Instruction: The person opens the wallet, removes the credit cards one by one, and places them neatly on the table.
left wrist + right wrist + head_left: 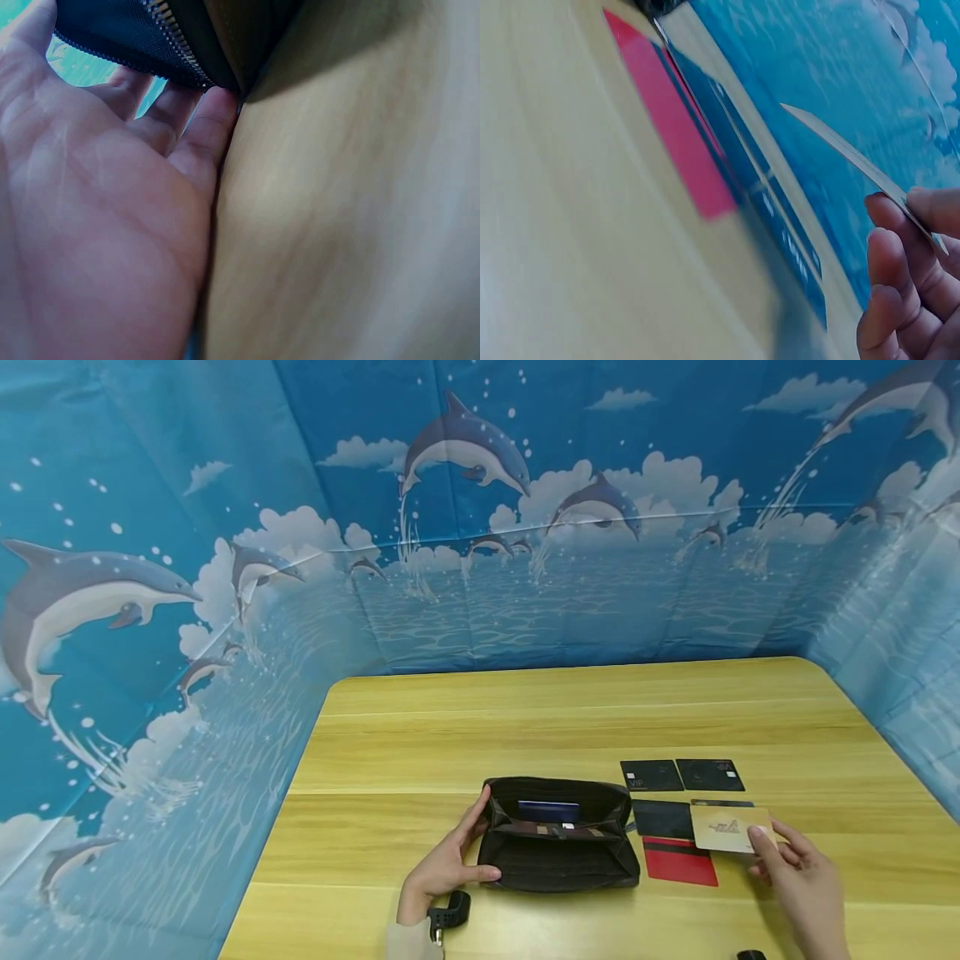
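Note:
A black zip wallet [558,870] lies spread wide on the table, a dark blue card [548,812] standing in one of its inner slots. My left hand [446,858] holds the wallet's left end, thumb on the near edge and fingers at the far one. In the left wrist view the fingertips of my left hand [105,187] meet the toothed zip edge [176,34]. My right hand [798,877] pinches a gold card [729,828] between thumb and fingers. In the right wrist view that card [847,154] shows nearly edge-on, raised off the table.
Right of the wallet lie a red card [680,863], a dark card [662,819] overlapping it, and two black cards [651,775] [709,774] behind. Another dark card [738,803] is mostly hidden by the gold one. A dolphin-printed curtain [480,610] surrounds the wooden table [420,735].

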Demonstrator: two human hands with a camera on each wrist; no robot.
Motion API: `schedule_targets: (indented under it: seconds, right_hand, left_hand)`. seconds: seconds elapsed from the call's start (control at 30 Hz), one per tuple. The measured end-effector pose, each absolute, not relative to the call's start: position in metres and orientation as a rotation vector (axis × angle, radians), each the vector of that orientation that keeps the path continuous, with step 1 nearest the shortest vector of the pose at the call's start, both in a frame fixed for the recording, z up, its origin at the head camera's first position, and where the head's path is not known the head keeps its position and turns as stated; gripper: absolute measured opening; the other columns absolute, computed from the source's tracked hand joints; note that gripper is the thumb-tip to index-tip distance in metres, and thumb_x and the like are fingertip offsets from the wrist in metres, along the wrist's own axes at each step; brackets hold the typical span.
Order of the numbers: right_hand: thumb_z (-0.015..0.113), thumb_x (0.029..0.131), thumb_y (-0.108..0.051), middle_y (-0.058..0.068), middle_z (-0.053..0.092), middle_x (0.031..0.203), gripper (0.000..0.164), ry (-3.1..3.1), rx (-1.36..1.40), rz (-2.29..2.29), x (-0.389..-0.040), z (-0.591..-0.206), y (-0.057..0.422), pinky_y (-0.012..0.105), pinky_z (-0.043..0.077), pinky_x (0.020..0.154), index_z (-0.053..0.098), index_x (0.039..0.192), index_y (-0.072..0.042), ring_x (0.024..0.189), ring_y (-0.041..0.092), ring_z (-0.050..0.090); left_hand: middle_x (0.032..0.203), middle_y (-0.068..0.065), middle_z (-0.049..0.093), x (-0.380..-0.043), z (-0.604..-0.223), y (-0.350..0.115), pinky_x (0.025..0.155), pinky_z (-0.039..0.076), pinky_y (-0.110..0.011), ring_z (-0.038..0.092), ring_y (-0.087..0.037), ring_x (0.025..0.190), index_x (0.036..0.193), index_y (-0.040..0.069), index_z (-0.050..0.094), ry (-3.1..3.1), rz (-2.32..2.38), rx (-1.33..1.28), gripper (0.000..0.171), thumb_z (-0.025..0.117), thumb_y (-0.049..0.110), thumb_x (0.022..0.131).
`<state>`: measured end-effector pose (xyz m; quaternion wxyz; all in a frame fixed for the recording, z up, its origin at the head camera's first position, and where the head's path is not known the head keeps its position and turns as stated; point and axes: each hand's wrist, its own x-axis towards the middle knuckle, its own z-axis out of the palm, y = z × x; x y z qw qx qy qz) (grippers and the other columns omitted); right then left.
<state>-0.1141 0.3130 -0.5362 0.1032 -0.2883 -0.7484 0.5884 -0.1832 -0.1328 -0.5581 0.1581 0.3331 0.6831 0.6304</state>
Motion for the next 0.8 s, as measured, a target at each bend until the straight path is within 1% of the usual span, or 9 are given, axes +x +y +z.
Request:
schedule_targets:
  seconds: [0.07, 0.13, 0.2, 0.27, 0.33, 0.5, 0.63, 0.7, 0.8]
  right_hand:
    - [0.063, 0.091, -0.035, -0.016, 0.063, 0.063, 0.067, -2.241, -0.908, 1.709, -0.111, -0.539, 0.32, 0.018, 0.046, 0.048, 0.039, 0.143, 0.0, 0.049, 0.008, 0.058]
    - [0.063, 0.091, -0.035, -0.013, 0.063, 0.061, 0.069, -2.252, -0.935, 1.694, -0.108, -0.542, 0.325, 0.02, 0.047, 0.046, 0.038, 0.143, 0.001, 0.048, 0.009, 0.058]
    - [0.062, 0.091, -0.038, -0.008, 0.063, 0.059, 0.072, -2.281, -0.973, 1.667, -0.106, -0.543, 0.329, 0.021, 0.047, 0.045, 0.036, 0.143, 0.005, 0.048, 0.01, 0.059]
    - [0.06, 0.092, -0.041, -0.006, 0.063, 0.059, 0.074, -2.33, -0.984, 1.617, -0.105, -0.544, 0.332, 0.022, 0.047, 0.045, 0.035, 0.143, 0.008, 0.049, 0.012, 0.06]
    - [0.058, 0.092, -0.041, -0.005, 0.063, 0.06, 0.075, -2.375, -0.97, 1.582, -0.103, -0.546, 0.334, 0.023, 0.047, 0.045, 0.034, 0.142, 0.01, 0.049, 0.013, 0.061]
    - [0.056, 0.093, -0.04, -0.002, 0.066, 0.063, 0.073, -2.449, -0.976, 1.516, -0.102, -0.549, 0.336, 0.022, 0.047, 0.045, 0.035, 0.139, 0.013, 0.05, 0.014, 0.061]
    - [0.058, 0.091, -0.045, 0.006, 0.067, 0.067, 0.075, -2.506, -1.033, 1.431, -0.103, -0.549, 0.337, 0.02, 0.045, 0.046, 0.041, 0.136, 0.013, 0.049, 0.011, 0.06]
    - [0.059, 0.088, -0.05, 0.008, 0.066, 0.07, 0.078, -2.549, -1.063, 1.35, -0.104, -0.55, 0.338, 0.021, 0.042, 0.051, 0.046, 0.132, 0.013, 0.049, 0.008, 0.056]
    - [0.063, 0.084, -0.054, 0.008, 0.066, 0.072, 0.077, -2.594, -1.091, 1.239, -0.105, -0.552, 0.34, 0.023, 0.038, 0.055, 0.054, 0.124, 0.012, 0.05, 0.004, 0.052]
  left_hand:
    - [0.158, -0.004, -0.003, -0.182, -0.553, -0.132, 0.11, 0.019, -0.048, 0.01, -0.021, 0.142, 0.155, 0.019, 0.003, 1.953, 1.797, 0.935, 0.101, 0.073, 0.004, 0.083]
    - [0.158, -0.004, -0.003, -0.18, -0.545, -0.131, 0.109, 0.018, -0.05, 0.011, -0.022, 0.141, 0.154, 0.019, 0.003, 1.946, 1.787, 0.898, 0.102, 0.073, 0.001, 0.083]
    - [0.158, -0.007, -0.004, -0.178, -0.537, -0.131, 0.108, 0.017, -0.053, 0.013, -0.026, 0.141, 0.154, 0.017, 0.003, 1.944, 1.779, 0.888, 0.101, 0.072, -0.002, 0.082]
    - [0.158, -0.008, -0.004, -0.177, -0.534, -0.131, 0.108, 0.017, -0.054, 0.015, -0.03, 0.14, 0.154, 0.016, 0.002, 1.942, 1.774, 0.877, 0.102, 0.071, -0.003, 0.082]
    - [0.158, -0.009, -0.004, -0.177, -0.534, -0.132, 0.108, 0.018, -0.054, 0.015, -0.032, 0.139, 0.154, 0.015, 0.002, 1.947, 1.772, 0.89, 0.101, 0.071, -0.002, 0.082]
    - [0.158, -0.011, -0.003, -0.178, -0.536, -0.131, 0.107, 0.018, -0.055, 0.014, -0.03, 0.14, 0.154, 0.013, 0.003, 1.945, 1.792, 0.927, 0.1, 0.071, -0.002, 0.083]
    - [0.158, -0.01, -0.003, -0.177, -0.537, -0.131, 0.108, 0.017, -0.055, 0.013, -0.03, 0.14, 0.154, 0.013, 0.002, 1.935, 1.794, 0.922, 0.1, 0.071, -0.002, 0.083]
    - [0.158, -0.009, -0.004, -0.178, -0.537, -0.131, 0.108, 0.016, -0.055, 0.013, -0.03, 0.14, 0.154, 0.014, 0.001, 1.93, 1.788, 0.914, 0.1, 0.071, -0.001, 0.083]
    - [0.157, -0.01, -0.005, -0.178, -0.537, -0.131, 0.108, 0.016, -0.055, 0.011, -0.028, 0.141, 0.154, 0.013, 0.0, 1.931, 1.78, 0.918, 0.1, 0.07, -0.001, 0.084]
